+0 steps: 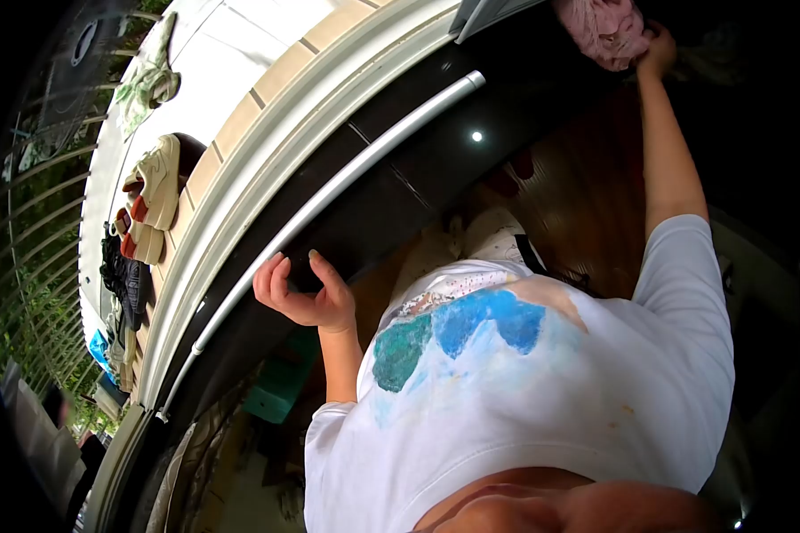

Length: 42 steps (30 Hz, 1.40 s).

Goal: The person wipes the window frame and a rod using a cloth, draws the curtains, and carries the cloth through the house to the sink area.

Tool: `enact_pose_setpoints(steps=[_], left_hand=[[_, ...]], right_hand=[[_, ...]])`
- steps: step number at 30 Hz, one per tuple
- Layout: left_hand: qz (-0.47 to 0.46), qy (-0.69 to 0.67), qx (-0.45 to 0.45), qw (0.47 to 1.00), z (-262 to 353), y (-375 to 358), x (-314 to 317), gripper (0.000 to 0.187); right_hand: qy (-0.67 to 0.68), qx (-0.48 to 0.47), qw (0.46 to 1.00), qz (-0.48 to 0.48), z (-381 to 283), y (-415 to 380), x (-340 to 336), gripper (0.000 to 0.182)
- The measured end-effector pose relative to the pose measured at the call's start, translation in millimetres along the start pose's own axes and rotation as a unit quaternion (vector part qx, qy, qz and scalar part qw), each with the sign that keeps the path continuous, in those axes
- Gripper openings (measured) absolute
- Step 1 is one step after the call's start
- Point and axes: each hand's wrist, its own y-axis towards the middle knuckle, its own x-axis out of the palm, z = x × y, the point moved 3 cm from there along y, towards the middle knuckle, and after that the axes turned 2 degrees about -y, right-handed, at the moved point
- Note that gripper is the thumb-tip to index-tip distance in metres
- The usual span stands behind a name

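Note:
My right hand (657,51) is stretched out to the upper right, its fingers closed on a crumpled pink cloth (603,34). Part of those fingers is hidden behind the cloth. Over the dark sill, my left hand (304,295) is raised with thumb and fingers apart and loosely bent, nothing between them. Its fingertips overlap a long silver-white pole (375,162) that runs slantwise along the dark sill (398,197).
Beyond the white window frame (271,142), pale sneakers (156,186) stand on a ledge beside dark clothing (126,277). A light green patterned cloth (154,82) hangs by the barred railing (49,191). Below the sill sits a green box (274,395); wooden floor (587,204) shows on the right.

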Motion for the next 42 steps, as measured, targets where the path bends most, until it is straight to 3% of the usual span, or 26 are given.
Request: enact_pose_setpoints(steps=[2,6,9,11,12,13,17,20,37,42], left_hand=[[-0.002,0.031,0.016,0.999,6,5,-5,0.032],[0.001,0.04,0.026,0.999,2,2,3,0.031],[-0.005,0.033,0.025,0.999,4,1,2,0.031],[-0.003,0.039,0.028,0.999,4,2,4,0.031],[-0.004,0.039,0.03,0.999,3,2,4,0.031],[-0.004,0.035,0.029,0.999,2,0,3,0.032],[-0.007,0.03,0.03,0.999,-1,0,3,0.034],[-0.006,0.038,0.041,0.998,-1,-1,3,0.034],[0.028,0.095,0.064,0.993,4,3,4,0.028],[0.017,0.104,0.034,0.994,0,-1,5,0.027]], right_hand=[[-0.027,-0.044,0.999,0.008,-14,0,-16,0.038],[-0.012,-0.017,1.0,0.011,-36,-17,-10,0.03],[-0.022,-0.04,0.995,0.085,-122,-52,-52,0.021],[0.16,0.081,0.983,-0.023,-199,-69,-96,0.033],[0.113,0.074,0.991,-0.013,-184,-63,-90,0.049],[0.112,0.077,0.991,-0.011,-165,-56,-80,0.049],[0.02,0.005,0.998,0.062,-85,-36,-30,0.024],[-0.016,-0.049,0.993,0.108,-72,-33,-22,0.017],[-0.017,-0.025,0.992,0.12,-83,-42,-20,0.017],[-0.002,-0.012,0.991,0.135,-92,-47,-21,0.017]])
